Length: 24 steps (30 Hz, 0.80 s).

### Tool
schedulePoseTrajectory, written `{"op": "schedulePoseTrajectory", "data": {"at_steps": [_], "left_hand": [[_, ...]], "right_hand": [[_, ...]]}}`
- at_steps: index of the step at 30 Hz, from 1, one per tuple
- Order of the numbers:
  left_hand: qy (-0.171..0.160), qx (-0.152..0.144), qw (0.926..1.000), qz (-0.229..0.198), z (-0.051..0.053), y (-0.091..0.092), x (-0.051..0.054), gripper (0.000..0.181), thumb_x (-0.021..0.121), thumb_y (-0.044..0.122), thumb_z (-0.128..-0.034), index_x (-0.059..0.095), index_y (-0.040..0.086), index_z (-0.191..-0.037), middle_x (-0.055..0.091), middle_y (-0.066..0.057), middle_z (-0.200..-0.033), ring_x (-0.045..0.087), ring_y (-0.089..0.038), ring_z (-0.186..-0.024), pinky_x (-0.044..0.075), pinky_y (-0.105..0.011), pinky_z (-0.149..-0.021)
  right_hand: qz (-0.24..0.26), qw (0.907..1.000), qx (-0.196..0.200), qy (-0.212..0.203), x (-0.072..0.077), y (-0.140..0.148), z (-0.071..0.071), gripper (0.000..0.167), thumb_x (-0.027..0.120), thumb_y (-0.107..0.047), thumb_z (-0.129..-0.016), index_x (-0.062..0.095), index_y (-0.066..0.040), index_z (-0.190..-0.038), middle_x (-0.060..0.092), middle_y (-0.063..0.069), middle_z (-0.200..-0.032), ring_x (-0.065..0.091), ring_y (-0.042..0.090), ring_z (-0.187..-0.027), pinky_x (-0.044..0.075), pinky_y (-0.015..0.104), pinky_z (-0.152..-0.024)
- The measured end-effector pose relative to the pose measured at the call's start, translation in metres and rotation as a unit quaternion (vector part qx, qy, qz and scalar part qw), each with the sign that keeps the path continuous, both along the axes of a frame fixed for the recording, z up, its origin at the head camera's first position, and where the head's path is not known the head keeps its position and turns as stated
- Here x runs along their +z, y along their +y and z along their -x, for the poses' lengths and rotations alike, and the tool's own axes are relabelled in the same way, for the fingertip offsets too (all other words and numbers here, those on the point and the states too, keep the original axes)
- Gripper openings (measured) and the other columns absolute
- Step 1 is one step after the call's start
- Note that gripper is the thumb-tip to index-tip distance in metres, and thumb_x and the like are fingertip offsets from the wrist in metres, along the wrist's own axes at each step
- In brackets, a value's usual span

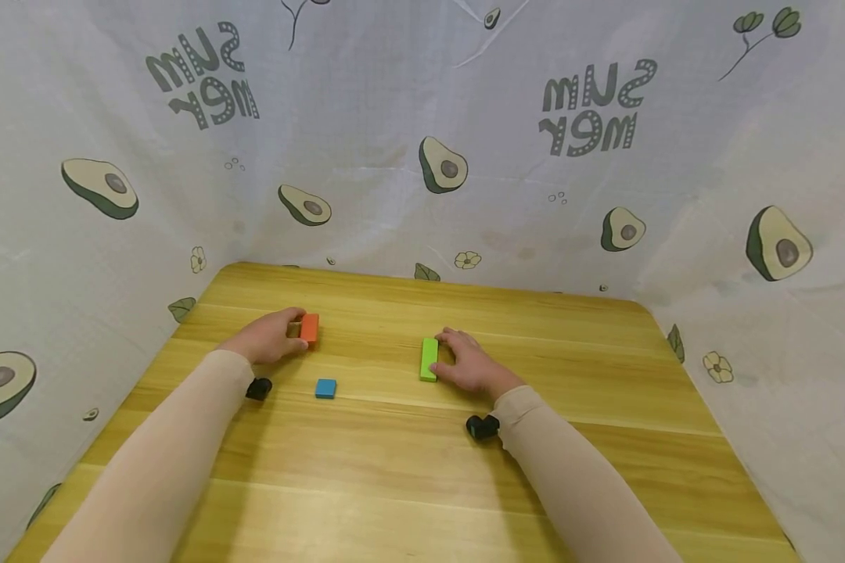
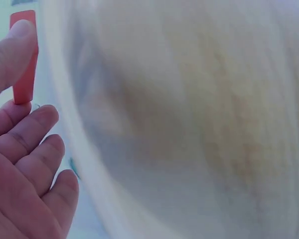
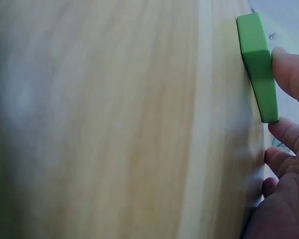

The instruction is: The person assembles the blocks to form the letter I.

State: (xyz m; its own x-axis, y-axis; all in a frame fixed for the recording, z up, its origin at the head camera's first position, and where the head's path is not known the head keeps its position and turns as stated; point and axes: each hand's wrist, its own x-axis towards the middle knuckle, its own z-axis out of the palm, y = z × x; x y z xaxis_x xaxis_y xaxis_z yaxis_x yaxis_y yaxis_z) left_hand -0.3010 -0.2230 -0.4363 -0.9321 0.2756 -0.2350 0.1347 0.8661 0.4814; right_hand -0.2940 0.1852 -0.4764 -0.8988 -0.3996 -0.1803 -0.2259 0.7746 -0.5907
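Note:
My left hand (image 1: 272, 336) pinches a red rectangular block (image 1: 310, 329) between thumb and index finger. In the left wrist view, the thumb lies over the red block (image 2: 26, 74) and the index fingertip meets its end; the other fingers are loosely bent. On the table's middle lies a longer light-green block (image 1: 429, 356), its far end and right side held by the fingers and thumb of my right hand (image 1: 470, 365). The right wrist view has the green block (image 3: 259, 64) flat on the wood, thumb against its side. A small blue block (image 1: 326, 389) lies nearer me, right of my left wrist.
The wooden table (image 1: 366, 477) has rounded far corners. A white cloth (image 1: 380, 94) with avocado prints hangs behind it and on both sides. A black wrist camera (image 1: 259, 389) sits under the left wrist, another black camera (image 1: 482, 427) beside the right.

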Motion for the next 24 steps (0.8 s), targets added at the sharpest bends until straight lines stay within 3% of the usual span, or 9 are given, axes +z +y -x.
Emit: {"op": "schedulePoseTrajectory", "data": {"at_steps": [5, 12, 24], "left_hand": [[0.023, -0.027, 0.9992, -0.018, -0.007, 0.012, 0.010, 0.072, 0.070, 0.030, -0.1028, 0.037, 0.004, -0.162, 0.045, -0.022, -0.163, 0.041, -0.045, -0.152, 0.034, -0.063, -0.124], [0.022, -0.064, 0.9974, -0.025, -0.022, 0.040, 0.021, 0.073, 0.072, 0.032, -0.1019, 0.039, 0.005, -0.161, 0.049, -0.017, -0.161, 0.044, -0.040, -0.151, 0.037, -0.059, -0.123], [0.025, -0.111, 0.9932, -0.026, -0.037, 0.082, 0.019, 0.069, 0.074, 0.035, -0.1000, 0.046, 0.010, -0.157, 0.055, -0.010, -0.157, 0.051, -0.033, -0.147, 0.043, -0.054, -0.120]], "right_hand": [[-0.002, 1.0000, 0.004, 0.003, 0.000, 0.001, 0.000, 0.068, 0.064, -0.038, -0.104, 0.040, -0.007, -0.159, 0.022, 0.020, -0.174, 0.011, 0.046, -0.162, 0.014, 0.065, -0.130], [-0.012, 0.9999, 0.008, 0.004, 0.001, 0.000, 0.000, 0.069, 0.063, -0.039, -0.104, 0.039, -0.007, -0.160, 0.021, 0.019, -0.175, 0.010, 0.045, -0.163, 0.014, 0.064, -0.131], [-0.018, 0.9998, 0.007, 0.000, 0.002, -0.001, -0.001, 0.068, 0.063, -0.039, -0.105, 0.039, -0.008, -0.161, 0.020, 0.017, -0.175, 0.009, 0.043, -0.164, 0.014, 0.062, -0.131]]}}
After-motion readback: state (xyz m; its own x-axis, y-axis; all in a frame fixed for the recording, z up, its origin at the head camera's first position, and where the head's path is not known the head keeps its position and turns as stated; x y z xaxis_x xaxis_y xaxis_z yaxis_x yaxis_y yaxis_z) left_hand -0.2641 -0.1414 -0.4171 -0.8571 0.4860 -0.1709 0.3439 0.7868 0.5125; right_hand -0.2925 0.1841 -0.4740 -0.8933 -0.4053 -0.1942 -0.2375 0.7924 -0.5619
